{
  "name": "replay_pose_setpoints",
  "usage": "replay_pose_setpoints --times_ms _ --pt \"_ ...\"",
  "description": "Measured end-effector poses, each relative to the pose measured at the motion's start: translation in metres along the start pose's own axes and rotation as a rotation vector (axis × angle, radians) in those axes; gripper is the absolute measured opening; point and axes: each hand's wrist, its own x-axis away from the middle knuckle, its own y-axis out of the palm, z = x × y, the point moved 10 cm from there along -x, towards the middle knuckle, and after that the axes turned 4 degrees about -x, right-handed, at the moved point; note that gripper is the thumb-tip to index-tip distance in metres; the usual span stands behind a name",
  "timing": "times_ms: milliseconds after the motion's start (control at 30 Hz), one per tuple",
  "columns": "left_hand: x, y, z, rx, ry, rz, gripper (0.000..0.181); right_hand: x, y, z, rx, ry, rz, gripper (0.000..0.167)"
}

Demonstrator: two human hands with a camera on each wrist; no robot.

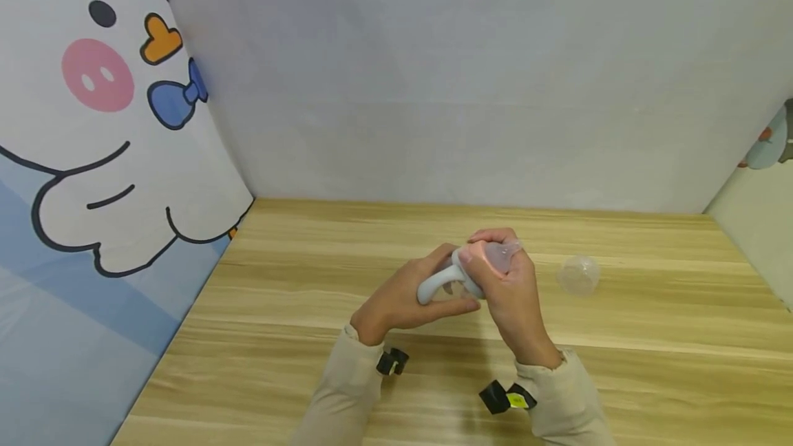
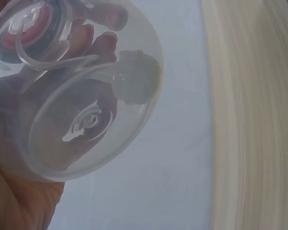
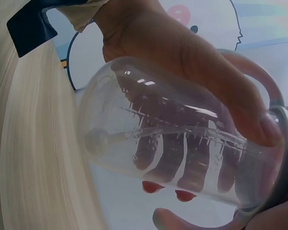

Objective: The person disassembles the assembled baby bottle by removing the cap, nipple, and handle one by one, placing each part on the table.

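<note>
A clear baby bottle with measuring marks lies tilted between my two hands, above the table. My left hand holds its body, the thumb along one side and the fingers seen through the clear wall. Inside is a straw ending in a round weight. A pale grey-blue handle curves out from the bottle's neck. At the top end, my right hand grips the pink collar, its thumb lying over it. The clear teat points up and right beside the right fingers.
A clear domed cap sits on the wooden table, right of my hands. A grey-white cloth wall rises at the table's back, and a cartoon-printed sheet stands along the left.
</note>
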Motion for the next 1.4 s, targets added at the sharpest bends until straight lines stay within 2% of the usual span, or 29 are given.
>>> replay_pose_setpoints --times_ms 133,300,433,633,733,1033,1400 --pt "0.002 -0.002 0.001 0.023 0.020 0.007 0.053 0.001 0.004 -0.004 0.009 -0.023 -0.044 0.023" --pt "0.004 -0.002 0.007 0.064 0.088 -0.003 0.050 0.003 0.006 -0.012 0.033 -0.073 -0.114 0.021" --pt "0.005 -0.004 0.012 0.050 0.126 0.004 0.053 0.005 0.007 -0.015 0.037 -0.090 -0.155 0.030" --pt "0.007 -0.011 0.011 0.009 0.094 0.049 0.053 0.004 0.004 -0.015 -0.036 -0.103 -0.186 0.053" --pt "0.008 -0.015 0.011 -0.012 0.098 0.065 0.053 0.003 0.000 -0.015 -0.043 -0.114 -0.184 0.057" --pt "0.007 -0.020 0.015 -0.033 0.163 0.065 0.054 0.002 -0.007 -0.016 -0.058 -0.118 -0.191 0.065" --pt "0.009 -0.020 0.014 0.008 0.124 0.062 0.056 0.005 -0.001 -0.022 -0.141 -0.123 -0.236 0.060"
